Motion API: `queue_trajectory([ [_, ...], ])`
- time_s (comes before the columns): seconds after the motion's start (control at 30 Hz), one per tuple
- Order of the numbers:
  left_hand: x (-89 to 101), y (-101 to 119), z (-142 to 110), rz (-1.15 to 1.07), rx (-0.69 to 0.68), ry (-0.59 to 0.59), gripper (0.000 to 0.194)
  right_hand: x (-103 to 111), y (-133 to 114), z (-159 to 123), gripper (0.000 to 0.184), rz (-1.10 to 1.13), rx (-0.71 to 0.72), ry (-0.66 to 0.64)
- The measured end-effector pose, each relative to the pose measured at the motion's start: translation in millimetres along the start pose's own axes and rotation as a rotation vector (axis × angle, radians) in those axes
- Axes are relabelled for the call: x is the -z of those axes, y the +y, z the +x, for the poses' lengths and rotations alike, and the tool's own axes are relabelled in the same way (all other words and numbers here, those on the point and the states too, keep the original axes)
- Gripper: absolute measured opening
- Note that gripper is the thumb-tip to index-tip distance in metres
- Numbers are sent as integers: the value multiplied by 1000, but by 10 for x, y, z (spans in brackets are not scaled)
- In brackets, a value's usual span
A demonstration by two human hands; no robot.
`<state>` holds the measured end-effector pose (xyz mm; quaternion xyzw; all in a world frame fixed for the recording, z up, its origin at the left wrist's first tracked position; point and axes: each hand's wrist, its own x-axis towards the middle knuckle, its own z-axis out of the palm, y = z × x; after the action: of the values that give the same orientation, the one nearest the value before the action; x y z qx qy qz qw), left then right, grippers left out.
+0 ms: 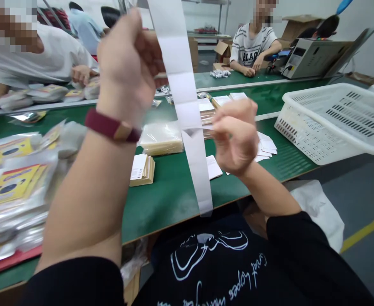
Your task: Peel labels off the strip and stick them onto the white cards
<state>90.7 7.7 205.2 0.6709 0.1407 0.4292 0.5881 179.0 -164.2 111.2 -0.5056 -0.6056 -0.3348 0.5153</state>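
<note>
A long white strip of label backing paper [187, 106] hangs in front of me, running from the top of the view down past the table's near edge. My left hand [127, 63], with a dark red band on the wrist, is raised high and closed in a fist on the strip's upper part. Lower and to the right, my right hand [236, 134] is closed in a pinch at the strip's right edge, about halfway down. What the right fingers pinch there is too small to make out.
On the green table [174, 191] lie a pile of yellow packets in clear bags [11, 187], a stack of clear bags [161, 138], small card stacks [142, 170] and white labels [265, 146]. A white plastic basket [333, 121] stands right. Other people work across the table.
</note>
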Motion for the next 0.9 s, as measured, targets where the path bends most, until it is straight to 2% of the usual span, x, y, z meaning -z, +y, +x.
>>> queue_trajectory([
  [0.07,124,-357,-347,125,4,63,38,117,85,-373,15,61,-306,60],
  [0.1,165,-562,-561,324,-20,80,29,144,150,-548,13,64,-455,51],
  [0.13,187,-770,-789,525,-22,41,23,150,219,-714,11,85,-584,6],
  [0.2,174,-1155,-1245,624,-6,-83,14,106,340,-1013,8,172,-832,-157],
  [0.23,147,-1315,-1450,712,-48,-222,20,65,381,-1143,7,218,-931,-251],
  [0.3,73,-1552,-1773,834,-157,-394,33,-27,422,-1352,8,275,-1059,-388],
  [0.4,-21,-1719,-2010,917,-308,-489,39,-126,412,-1529,7,249,-1101,-469],
  [0.53,-33,-1798,-2044,930,-442,-509,40,-157,370,-1551,3,159,-1066,-542],
  [0.77,58,-1950,-2082,939,-436,-508,42,-163,366,-1469,4,83,-1064,-632],
  [0.9,68,-1991,-2110,948,-432,-520,47,-170,347,-1473,6,2,-982,-689],
])
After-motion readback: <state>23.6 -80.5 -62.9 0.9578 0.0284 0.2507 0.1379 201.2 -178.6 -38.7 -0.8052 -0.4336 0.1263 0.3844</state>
